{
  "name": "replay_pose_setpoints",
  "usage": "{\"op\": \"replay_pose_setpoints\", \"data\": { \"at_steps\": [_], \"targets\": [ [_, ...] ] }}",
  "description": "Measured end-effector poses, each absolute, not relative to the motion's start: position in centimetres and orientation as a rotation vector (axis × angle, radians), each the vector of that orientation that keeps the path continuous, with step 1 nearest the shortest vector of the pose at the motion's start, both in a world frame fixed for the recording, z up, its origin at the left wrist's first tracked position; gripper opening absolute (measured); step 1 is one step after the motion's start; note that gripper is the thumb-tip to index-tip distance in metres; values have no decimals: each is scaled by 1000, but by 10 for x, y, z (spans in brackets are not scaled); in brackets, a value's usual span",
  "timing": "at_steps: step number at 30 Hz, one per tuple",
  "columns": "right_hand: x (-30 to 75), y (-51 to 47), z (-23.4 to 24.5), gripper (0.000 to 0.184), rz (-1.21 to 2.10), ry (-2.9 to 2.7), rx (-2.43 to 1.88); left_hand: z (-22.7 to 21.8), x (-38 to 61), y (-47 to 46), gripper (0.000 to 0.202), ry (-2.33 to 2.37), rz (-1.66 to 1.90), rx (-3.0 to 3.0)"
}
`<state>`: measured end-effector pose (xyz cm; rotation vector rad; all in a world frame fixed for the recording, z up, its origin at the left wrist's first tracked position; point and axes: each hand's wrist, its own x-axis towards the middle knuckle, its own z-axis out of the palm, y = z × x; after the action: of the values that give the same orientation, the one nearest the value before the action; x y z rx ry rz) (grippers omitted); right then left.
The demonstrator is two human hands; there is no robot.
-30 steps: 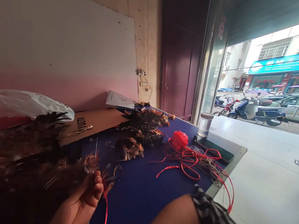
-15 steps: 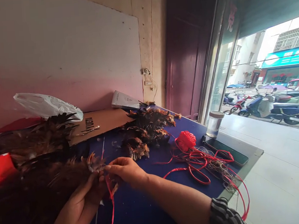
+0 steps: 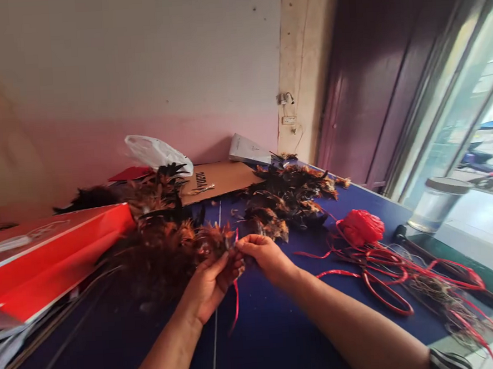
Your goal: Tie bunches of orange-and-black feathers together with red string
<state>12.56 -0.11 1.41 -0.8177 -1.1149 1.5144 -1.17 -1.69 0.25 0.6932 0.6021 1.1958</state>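
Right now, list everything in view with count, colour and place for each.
table: one, blue, foreground
feathers: many, brown and black, left and centre
box: one, red, left edge
plastic bag: one, white, back left
cardboard: one, brown, back centre
carton: one, pale, behind cardboard
ribbon ball: one, red, right
loose ribbon: several, red, right
string tangle: one, pale, right
jar: one, clear, far right
slab: one, dark, near jar
outlet: one, white, back wall
door: one, purple, back right
short strip: one, red, centre
left hand: one, centre, holding feathers
right hand: one, centre, fingertips pinched
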Motion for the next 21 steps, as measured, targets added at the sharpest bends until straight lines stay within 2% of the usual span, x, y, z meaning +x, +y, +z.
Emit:
{"op": "replay_pose_setpoints", "data": {
  "at_steps": [6, 21],
  "targets": [
    [128, -4, 14, 27, 1522, -1143, -833, 3, -11, -20, 11, 583, 1149, 698],
    [149, 4, 30, 25, 1573, -1069, -808, -3, -14, -18, 15, 698, 1010, 652]
  ]
}}
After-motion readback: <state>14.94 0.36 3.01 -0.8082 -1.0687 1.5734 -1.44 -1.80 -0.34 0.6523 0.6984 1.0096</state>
